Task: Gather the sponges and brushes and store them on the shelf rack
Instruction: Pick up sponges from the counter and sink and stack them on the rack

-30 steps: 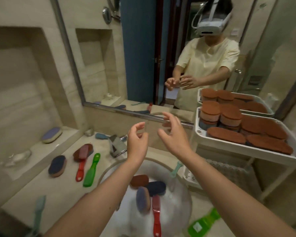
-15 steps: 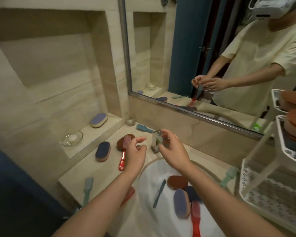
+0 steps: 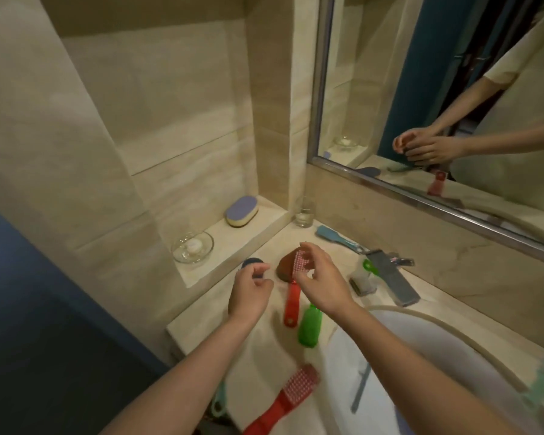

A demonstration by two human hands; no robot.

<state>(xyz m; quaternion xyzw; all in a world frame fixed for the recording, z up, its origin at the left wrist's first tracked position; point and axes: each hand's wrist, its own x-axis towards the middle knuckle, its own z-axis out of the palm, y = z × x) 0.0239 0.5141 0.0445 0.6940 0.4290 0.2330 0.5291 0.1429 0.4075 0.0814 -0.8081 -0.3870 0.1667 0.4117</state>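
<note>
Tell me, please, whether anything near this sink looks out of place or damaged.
Nothing is spilled or broken. Two things sit oddly: a red brush lies with its head on top of the brown sponge, and a slim grey brush lies inside the sink basin instead of on the counter.

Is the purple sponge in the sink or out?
Out. The purple sponge lies on the ledge, by the glass dish.

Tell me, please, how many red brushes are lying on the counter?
2. The first red brush lies under the right hand, its head over the brown sponge; the second red brush lies at the counter's near edge. Others may be hidden.
</note>
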